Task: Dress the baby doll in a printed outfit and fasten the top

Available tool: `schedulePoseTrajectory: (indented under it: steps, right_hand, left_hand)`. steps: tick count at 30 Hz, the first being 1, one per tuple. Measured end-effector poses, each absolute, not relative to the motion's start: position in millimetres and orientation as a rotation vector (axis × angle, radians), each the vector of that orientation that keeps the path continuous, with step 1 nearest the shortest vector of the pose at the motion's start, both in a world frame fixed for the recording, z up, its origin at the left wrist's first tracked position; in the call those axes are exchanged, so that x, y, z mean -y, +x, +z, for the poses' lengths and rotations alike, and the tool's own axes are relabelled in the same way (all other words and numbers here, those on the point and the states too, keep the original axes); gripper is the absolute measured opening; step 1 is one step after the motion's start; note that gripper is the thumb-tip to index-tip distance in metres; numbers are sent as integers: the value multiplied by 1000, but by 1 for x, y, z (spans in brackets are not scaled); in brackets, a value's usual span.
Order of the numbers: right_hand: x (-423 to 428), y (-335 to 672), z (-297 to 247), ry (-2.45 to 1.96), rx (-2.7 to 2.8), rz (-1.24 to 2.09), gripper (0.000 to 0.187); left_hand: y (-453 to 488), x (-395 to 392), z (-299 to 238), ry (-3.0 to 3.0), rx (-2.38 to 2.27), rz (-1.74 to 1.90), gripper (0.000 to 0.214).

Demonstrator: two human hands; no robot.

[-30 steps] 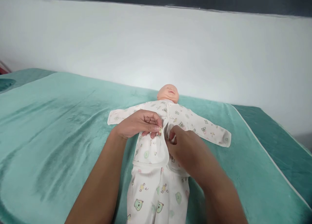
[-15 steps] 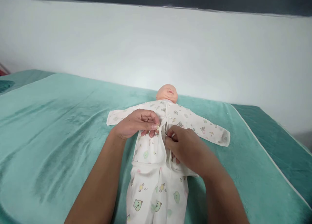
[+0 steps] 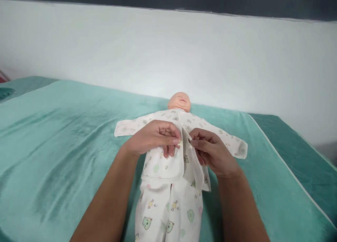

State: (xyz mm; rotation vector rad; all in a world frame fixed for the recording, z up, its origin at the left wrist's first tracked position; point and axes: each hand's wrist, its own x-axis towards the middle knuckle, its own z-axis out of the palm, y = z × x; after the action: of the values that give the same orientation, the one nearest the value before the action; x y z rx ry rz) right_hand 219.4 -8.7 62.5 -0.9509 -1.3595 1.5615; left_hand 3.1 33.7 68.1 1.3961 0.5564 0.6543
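Note:
A baby doll (image 3: 179,100) lies on its back, head away from me and arms spread wide. It wears a white printed baby jacket (image 3: 163,167) and matching trousers (image 3: 168,214). My left hand (image 3: 160,138) pinches the jacket's left front edge, with a small pale button at the fingertips. My right hand (image 3: 212,149) grips the opposite front edge between thumb and forefinger, lifting it a little. Below the chest the two fronts hang apart, and printed cloth shows between them. At the top, near the neck, the fronts meet.
A light green plush blanket (image 3: 65,147) spreads under the doll, with folds on the left. Darker green cloth (image 3: 295,143) shows at the right. A white wall (image 3: 168,52) with a dark band above rises right behind the doll's head.
My right hand has drawn back rightward and up, pulling its jacket edge out into view. My left hand has shifted slightly to the right with its edge. The gap between the lower fronts shows more clearly.

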Motion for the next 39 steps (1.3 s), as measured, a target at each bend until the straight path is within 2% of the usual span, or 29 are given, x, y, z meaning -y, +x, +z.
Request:
schedulePoseTrajectory:
  steps: [22, 32, 39]
  right_hand:
    - [14, 212, 73, -1074, 1490, 1558, 38]
    - [11, 211, 72, -1123, 1450, 1583, 40]
    - [11, 211, 72, -1155, 1461, 1581, 36]
  left_hand:
    - [4, -33, 67, 1413, -478, 639, 22]
    - [6, -32, 68, 1448, -499, 638, 21]
    - [6, -34, 67, 1449, -544, 602, 29]
